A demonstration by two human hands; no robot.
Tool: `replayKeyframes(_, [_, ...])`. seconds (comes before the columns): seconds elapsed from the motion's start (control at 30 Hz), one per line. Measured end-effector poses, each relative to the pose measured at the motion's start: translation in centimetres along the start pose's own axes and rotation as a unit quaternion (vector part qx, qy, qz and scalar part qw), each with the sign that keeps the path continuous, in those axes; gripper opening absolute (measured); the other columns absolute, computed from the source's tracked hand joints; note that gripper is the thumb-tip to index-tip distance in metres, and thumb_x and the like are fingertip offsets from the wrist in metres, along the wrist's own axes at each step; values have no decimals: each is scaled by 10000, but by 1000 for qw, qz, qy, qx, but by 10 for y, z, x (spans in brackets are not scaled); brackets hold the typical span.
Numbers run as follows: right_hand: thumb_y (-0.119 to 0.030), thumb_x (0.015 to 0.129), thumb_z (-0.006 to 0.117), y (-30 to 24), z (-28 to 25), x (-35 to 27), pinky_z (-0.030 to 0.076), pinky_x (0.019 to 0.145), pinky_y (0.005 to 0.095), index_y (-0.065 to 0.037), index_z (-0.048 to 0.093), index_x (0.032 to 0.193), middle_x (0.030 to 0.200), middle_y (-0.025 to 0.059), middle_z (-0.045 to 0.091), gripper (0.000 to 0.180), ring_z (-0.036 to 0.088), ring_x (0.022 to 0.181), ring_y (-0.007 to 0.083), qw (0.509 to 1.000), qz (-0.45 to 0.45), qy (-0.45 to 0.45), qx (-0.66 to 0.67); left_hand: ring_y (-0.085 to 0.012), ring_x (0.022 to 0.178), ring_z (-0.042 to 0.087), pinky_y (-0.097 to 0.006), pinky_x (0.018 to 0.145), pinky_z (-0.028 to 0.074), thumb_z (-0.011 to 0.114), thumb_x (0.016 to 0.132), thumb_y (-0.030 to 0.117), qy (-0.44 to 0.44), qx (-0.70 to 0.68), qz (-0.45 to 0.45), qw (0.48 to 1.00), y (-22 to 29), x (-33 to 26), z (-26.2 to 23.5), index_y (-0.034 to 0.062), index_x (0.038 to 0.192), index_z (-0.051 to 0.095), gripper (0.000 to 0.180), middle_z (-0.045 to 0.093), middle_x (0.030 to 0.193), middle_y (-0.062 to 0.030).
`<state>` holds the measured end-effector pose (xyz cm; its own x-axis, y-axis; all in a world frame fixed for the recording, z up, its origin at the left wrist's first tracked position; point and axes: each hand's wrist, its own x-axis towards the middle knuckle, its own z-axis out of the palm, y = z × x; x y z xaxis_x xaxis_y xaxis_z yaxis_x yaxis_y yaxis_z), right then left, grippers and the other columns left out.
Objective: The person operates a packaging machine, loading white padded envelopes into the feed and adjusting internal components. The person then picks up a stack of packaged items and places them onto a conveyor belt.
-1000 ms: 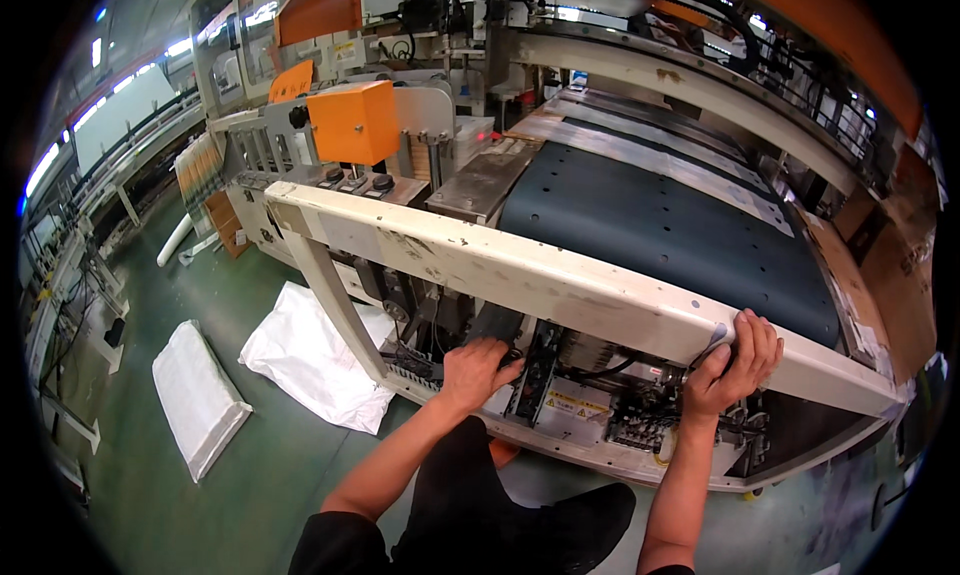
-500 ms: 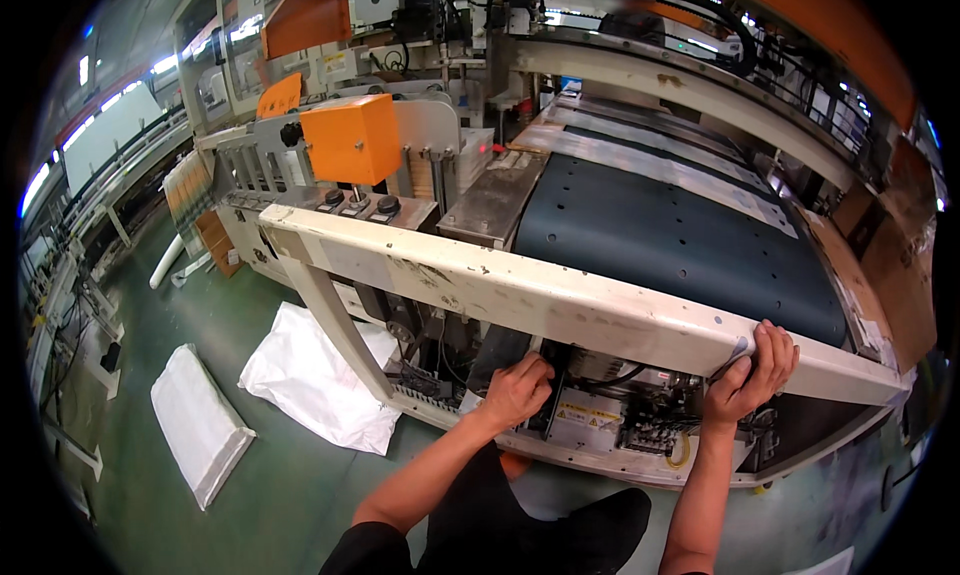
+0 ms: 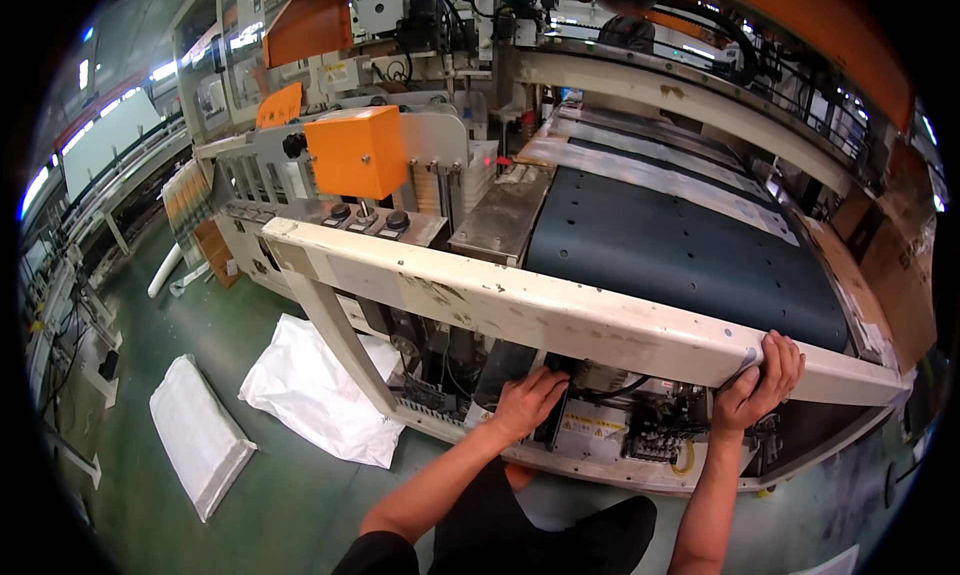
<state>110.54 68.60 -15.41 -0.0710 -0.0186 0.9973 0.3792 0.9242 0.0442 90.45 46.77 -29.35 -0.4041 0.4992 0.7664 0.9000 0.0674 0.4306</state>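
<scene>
My right hand (image 3: 762, 383) is wrapped over the top edge of a cream metal beam (image 3: 520, 310), the front rail of a large machine. Below that rail my left hand (image 3: 532, 403) reaches into the open underside, its fingers curled beside a dark upright panel (image 3: 503, 368). Whatever the left fingertips hold or press is hidden. Between the hands sits a metal box with warning labels (image 3: 589, 430), next to a block of wiring and small fittings (image 3: 655, 440). Above the rail lies a dark conveyor belt (image 3: 670, 260) with small holes, carrying pale printed sheets (image 3: 690, 190).
On the green floor at the left lie a flat white wrapped pack (image 3: 200, 435) and a crumpled white sack (image 3: 315, 390). An orange box (image 3: 355, 153) stands over control knobs (image 3: 397, 220). Cardboard (image 3: 892, 285) leans at the right. The rail's leg (image 3: 345, 340) stands left of my left arm.
My left hand has shifted slightly right along the opening, its fingers still curled. My right hand keeps its hold on the beam. The whole view has tilted a little.
</scene>
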Motion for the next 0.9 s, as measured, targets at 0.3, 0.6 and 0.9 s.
replayKeyframes(0.3, [-152, 895, 424, -1, 0, 1, 292, 1095, 507, 5, 600, 1165, 1172, 158, 618, 359, 544, 1150, 351, 1000, -3, 1, -3, -268, 703, 645, -377, 556, 529, 638, 895, 128, -10, 18, 13, 1000, -3, -1, 0, 84, 1032, 644, 144, 616, 890, -65])
replayKeyframes(0.6, [-140, 902, 426, -1, -1, 1, 300, 1089, 507, 4, 589, 1180, 1176, 159, 613, 353, 540, 1153, 352, 1000, -8, -4, 3, -284, 693, 648, -375, 554, 536, 640, 887, 115, -17, 26, 20, 999, -6, -3, 0, 70, 1032, 639, 151, 622, 905, -83])
replayKeyframes(0.9, [-154, 909, 420, 0, -1, 2, 315, 1077, 506, 4, 584, 1171, 1167, 157, 614, 348, 539, 1150, 356, 1000, -11, -4, -2, -279, 707, 661, -364, 567, 550, 652, 870, 100, -11, 27, 22, 999, -7, -2, 4, 60, 1009, 637, 146, 637, 952, -80])
